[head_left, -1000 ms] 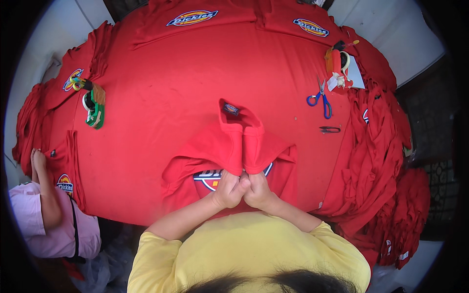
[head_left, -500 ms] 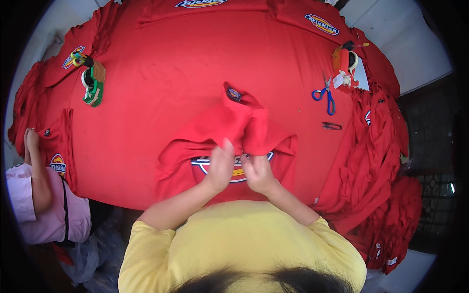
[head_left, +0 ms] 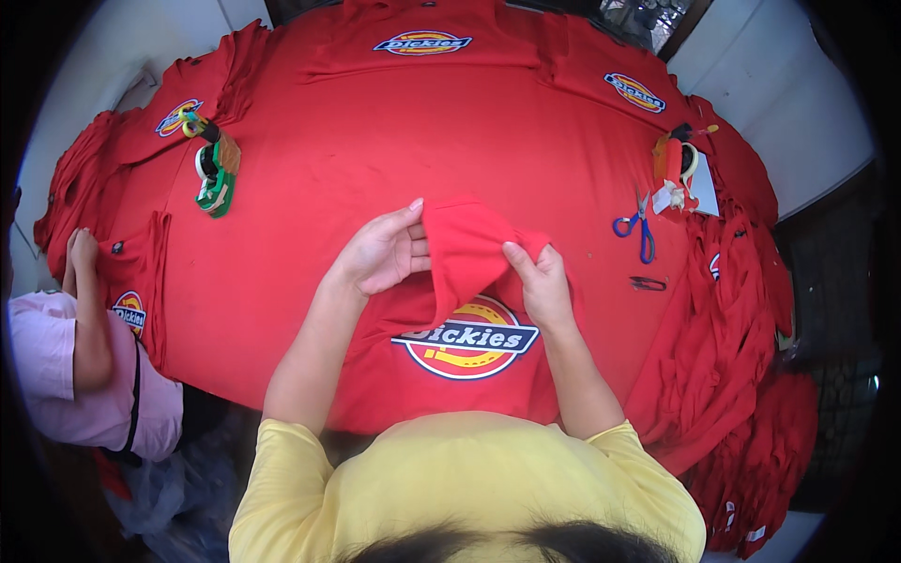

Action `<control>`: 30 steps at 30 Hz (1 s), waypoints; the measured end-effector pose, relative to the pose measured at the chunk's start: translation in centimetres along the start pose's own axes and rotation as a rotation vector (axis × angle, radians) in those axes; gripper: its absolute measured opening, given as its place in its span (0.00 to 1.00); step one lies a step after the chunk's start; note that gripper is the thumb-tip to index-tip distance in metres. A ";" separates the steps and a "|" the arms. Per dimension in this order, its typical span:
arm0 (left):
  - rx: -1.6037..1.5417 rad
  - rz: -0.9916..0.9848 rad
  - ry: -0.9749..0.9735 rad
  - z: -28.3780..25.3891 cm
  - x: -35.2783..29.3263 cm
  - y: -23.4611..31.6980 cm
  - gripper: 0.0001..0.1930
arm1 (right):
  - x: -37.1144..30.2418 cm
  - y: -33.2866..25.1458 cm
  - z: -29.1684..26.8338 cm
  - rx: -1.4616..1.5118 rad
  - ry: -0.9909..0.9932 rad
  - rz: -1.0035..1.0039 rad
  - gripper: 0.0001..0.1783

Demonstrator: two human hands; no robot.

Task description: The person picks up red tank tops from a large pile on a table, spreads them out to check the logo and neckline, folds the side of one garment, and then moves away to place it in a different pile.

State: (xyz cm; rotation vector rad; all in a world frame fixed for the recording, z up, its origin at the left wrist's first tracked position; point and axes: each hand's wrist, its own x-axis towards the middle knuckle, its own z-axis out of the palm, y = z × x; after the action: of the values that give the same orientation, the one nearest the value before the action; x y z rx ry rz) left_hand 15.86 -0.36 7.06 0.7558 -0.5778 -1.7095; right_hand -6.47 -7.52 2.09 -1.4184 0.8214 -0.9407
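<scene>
Head view shows the left hand (head_left: pixel 380 253) and right hand (head_left: pixel 542 281), each grip pinched shut on a raised fold of the red garment (head_left: pixel 465 249) lying on the worktop (head_left: pixel 310 178); keeping both edges aligned and taut looks wise.

Pale walls (head_left: pixel 84 56) flank the fabric-draped table (head_left: pixel 310 178).

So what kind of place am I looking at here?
Probably a garment workshop or packing room. The table is buried under many identical red shirts, blue scissors and tape rolls lie on them, and both the left hand and right hand are folding one red shirt.
</scene>
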 end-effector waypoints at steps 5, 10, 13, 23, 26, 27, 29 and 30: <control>0.166 0.044 0.044 0.0 -0.5 0.1 0.28 | 0.2 0.4 -0.5 -0.073 0.005 0.058 0.17; 0.216 0.110 0.055 0.2 -0.7 -1.9 0.39 | -0.1 0.2 -0.1 0.008 0.027 0.023 0.16; 0.278 0.091 0.097 0.0 -1.0 -1.9 0.35 | -0.2 0.1 0.1 0.028 0.082 0.025 0.21; -0.073 -0.024 0.158 1.9 -0.7 -2.8 0.20 | -0.2 -1.9 -0.5 0.156 -0.180 0.103 0.16; 0.005 0.192 0.170 0.9 -0.9 -0.4 0.20 | 1.3 -3.7 -3.4 0.601 -0.230 0.243 0.20; -0.051 0.199 0.053 0.3 -1.0 0.8 0.21 | 2.0 -4.1 -4.4 0.685 -0.293 0.260 0.22; -0.146 0.203 -0.060 -0.7 -1.3 3.1 0.23 | 3.6 -4.9 -6.5 0.769 -0.354 0.260 0.24; -0.186 0.201 -0.120 -1.2 -1.4 4.1 0.24 | 4.4 -5.3 -7.4 0.763 -0.368 0.264 0.25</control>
State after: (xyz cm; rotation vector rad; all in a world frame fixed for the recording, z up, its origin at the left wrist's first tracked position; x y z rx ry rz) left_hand 19.69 -0.02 9.47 0.4500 -0.5485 -1.6031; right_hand -11.57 -14.30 7.62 -0.7539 0.2983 -0.6513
